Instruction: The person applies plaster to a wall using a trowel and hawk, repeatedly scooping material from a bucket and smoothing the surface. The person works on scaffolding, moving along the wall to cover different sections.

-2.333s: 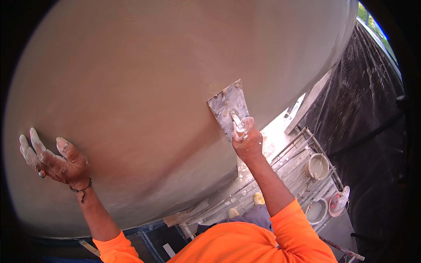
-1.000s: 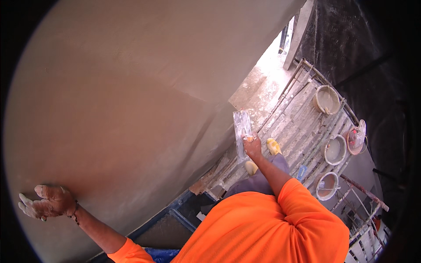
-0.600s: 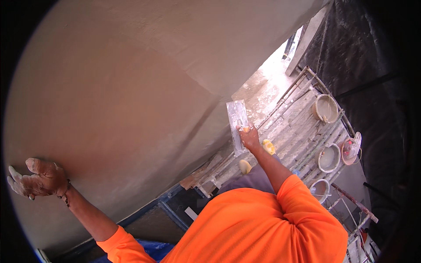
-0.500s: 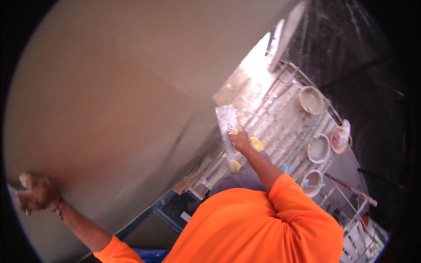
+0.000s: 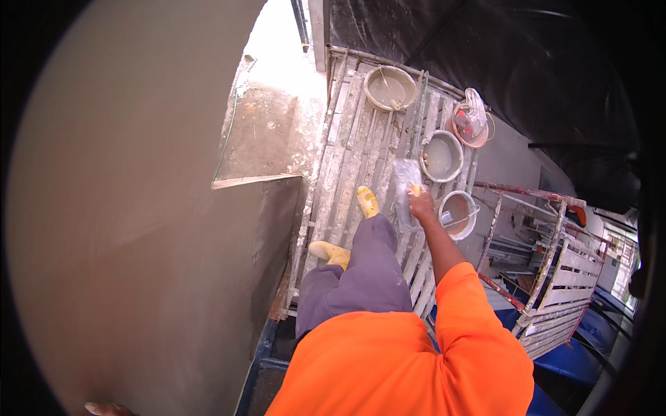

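My right hand [image 5: 421, 202] is closed round the yellow handle of a plastering trowel [image 5: 405, 186]. Its long, pale, smeared blade hangs over the plank platform, apart from the wall and close to the buckets. Of my left hand [image 5: 109, 409] only a sliver shows at the lower left rim, against the wall; what is visible looks like an outstretched finger, and the rest is cut off. A smooth, damp-looking grey-brown plastered wall [image 5: 146, 208] fills the left side. My yellow boots [image 5: 368, 202] are on the planks.
On the scaffold planks [image 5: 338, 163] stand a wide basin [image 5: 390, 88], a bucket of greyish stuff [image 5: 442, 156], another bucket [image 5: 458, 214] and a reddish pail [image 5: 471, 125] holding a bottle and plastic bag. Beside the platform rises a rusty metal frame [image 5: 555, 256]. Black sheeting [image 5: 485, 48] hangs behind.
My view has turned toward the platform. The trowel has gone from beside the wall to over the planks near the buckets. My left hand has slipped almost out of view at the bottom.
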Tool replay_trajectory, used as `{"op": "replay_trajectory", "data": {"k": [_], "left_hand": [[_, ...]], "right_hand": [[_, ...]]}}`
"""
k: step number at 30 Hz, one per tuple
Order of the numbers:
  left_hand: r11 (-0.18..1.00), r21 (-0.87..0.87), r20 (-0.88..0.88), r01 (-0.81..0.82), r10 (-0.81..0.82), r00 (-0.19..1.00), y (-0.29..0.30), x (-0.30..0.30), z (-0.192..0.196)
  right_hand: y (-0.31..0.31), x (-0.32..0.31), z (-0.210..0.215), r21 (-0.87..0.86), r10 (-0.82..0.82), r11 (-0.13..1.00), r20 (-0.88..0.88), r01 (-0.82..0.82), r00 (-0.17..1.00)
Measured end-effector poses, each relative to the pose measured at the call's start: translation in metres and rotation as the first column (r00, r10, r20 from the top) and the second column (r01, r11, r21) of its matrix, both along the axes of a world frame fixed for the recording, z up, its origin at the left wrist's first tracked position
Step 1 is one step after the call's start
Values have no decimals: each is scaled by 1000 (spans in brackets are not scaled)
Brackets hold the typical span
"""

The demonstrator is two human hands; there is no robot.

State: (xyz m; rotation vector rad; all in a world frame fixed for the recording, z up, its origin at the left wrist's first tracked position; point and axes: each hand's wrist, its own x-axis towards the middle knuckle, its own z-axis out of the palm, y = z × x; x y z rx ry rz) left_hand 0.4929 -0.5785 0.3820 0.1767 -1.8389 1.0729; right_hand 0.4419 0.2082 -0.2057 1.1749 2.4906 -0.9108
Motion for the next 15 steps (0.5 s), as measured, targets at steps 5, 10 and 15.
{"op": "replay_trajectory", "data": {"k": [5,10,15], "left_hand": [[948,204,90,-244,230,969,75,-26,-119],[955,207,231,-210,161,960,101,-68,-261],[985,136,273,-105,64,960,101,-136,-368]], "right_hand": [[151,26,-96,230,-201,967,421,110,884],[259,10,-203,222,-148,972,328,76,933],[357,-15,-343,178,-46,984,407,-30,912]]}}
